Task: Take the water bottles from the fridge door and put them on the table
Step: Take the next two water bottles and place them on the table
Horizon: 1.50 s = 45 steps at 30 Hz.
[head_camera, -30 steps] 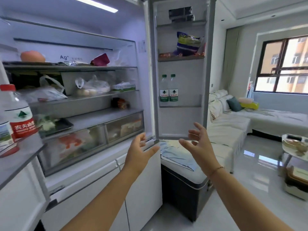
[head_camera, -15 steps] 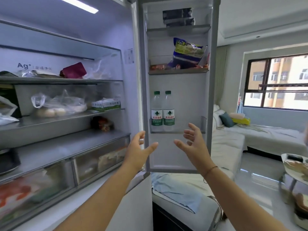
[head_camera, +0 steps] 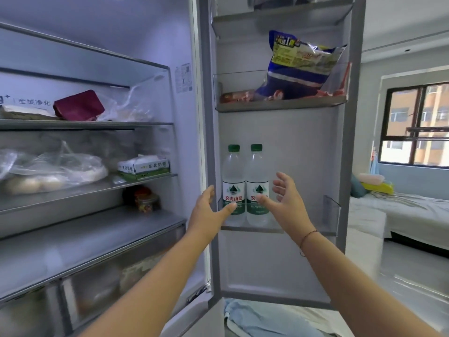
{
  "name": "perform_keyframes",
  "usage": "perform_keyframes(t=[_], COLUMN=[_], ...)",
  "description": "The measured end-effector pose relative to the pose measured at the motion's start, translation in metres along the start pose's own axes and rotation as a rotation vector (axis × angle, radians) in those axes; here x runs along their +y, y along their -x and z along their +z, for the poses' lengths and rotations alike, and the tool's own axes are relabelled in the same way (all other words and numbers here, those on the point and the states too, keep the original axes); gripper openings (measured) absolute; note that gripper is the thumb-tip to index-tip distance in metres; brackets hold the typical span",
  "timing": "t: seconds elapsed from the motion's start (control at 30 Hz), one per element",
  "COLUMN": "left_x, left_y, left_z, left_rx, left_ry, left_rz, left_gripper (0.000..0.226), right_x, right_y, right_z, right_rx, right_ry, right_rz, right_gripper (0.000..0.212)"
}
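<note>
Two clear water bottles with green caps and green-and-white labels stand side by side on the lower shelf of the open fridge door (head_camera: 291, 132): the left bottle (head_camera: 233, 173) and the right bottle (head_camera: 257, 171). My left hand (head_camera: 209, 210) is open just left of the left bottle, its thumb in front of that bottle's label. My right hand (head_camera: 284, 198) is open just right of the right bottle, thumb overlapping its label. Neither hand grips a bottle.
A blue snack bag (head_camera: 301, 66) fills the door shelf above. The fridge interior (head_camera: 85, 166) at left holds bagged food, a carton and a jar on glass shelves. Beyond the door at the right are a sofa (head_camera: 401, 210) and a window.
Both hands have moved up and forward from below the door shelf to either side of the two bottles. The view has come closer to the door.
</note>
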State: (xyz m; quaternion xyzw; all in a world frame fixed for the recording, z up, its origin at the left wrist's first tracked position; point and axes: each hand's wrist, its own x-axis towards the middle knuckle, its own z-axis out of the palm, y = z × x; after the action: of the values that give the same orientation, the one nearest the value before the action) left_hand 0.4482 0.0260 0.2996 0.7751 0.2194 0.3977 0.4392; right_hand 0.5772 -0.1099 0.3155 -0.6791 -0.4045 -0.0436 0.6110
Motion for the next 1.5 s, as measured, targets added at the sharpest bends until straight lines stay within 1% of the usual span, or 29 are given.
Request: perform_keyframes(t=[0.13,0.2,0.33,0.4,0.43,0.53,0.63,0.7,0.8,0.93,1.03,1.23,1.37,1.5], left_x=[-0.007,-0.010,-0.014,-0.017,-0.019,-0.019,-0.015,-0.014,-0.012,-0.010,-0.008,0.018,0.044,0.060], left_y=[-0.042,-0.058,-0.079,-0.085,-0.087,-0.089,-0.093,-0.095,-0.092,-0.089,-0.083,-0.075,-0.068,-0.052], left_z=[0.017,0.026,0.038,0.042,0.043,0.046,0.048,0.047,0.045,0.046,0.049,0.039,0.020,-0.010], left_rx=[0.017,0.019,0.061,0.102,0.103,0.086,0.082,0.077,0.040,0.056,0.102,0.226,0.315,0.392], left_ry=[0.004,0.010,0.042,-0.001,-0.050,-0.150,-0.195,-0.148,-0.058,-0.043,-0.012,0.036,0.079,0.064], left_rz=[-0.051,-0.083,-0.099,-0.100,-0.100,-0.088,-0.083,-0.094,-0.104,-0.086,-0.064,0.060,0.133,0.159], left_gripper=[0.085,0.085,0.077,0.072,0.070,0.068,0.064,0.060,0.059,0.055,0.048,0.050,0.049,0.043], right_x=[0.017,0.025,0.036,0.042,0.044,0.053,0.058,0.060,0.058,0.056,0.050,0.024,0.001,-0.025], right_y=[-0.046,-0.064,-0.090,-0.101,-0.105,-0.115,-0.119,-0.119,-0.117,-0.112,-0.107,-0.104,-0.102,-0.092], right_z=[0.011,0.015,0.015,0.014,0.014,0.014,0.014,0.014,0.011,0.008,0.005,-0.001,-0.002,0.002], right_rx=[-0.065,-0.082,-0.190,-0.246,-0.264,-0.322,-0.356,-0.356,-0.334,-0.310,-0.283,-0.247,-0.251,-0.283], right_ry=[0.068,0.083,0.012,-0.014,-0.025,-0.035,0.011,0.009,-0.064,-0.105,-0.132,-0.233,-0.309,-0.367], right_rz=[0.004,0.015,0.038,0.070,0.089,0.131,0.132,0.137,0.144,0.124,0.091,-0.038,-0.098,-0.153], right_gripper=[0.086,0.084,0.055,0.050,0.050,0.065,0.066,0.063,0.055,0.055,0.057,0.058,0.061,0.057])
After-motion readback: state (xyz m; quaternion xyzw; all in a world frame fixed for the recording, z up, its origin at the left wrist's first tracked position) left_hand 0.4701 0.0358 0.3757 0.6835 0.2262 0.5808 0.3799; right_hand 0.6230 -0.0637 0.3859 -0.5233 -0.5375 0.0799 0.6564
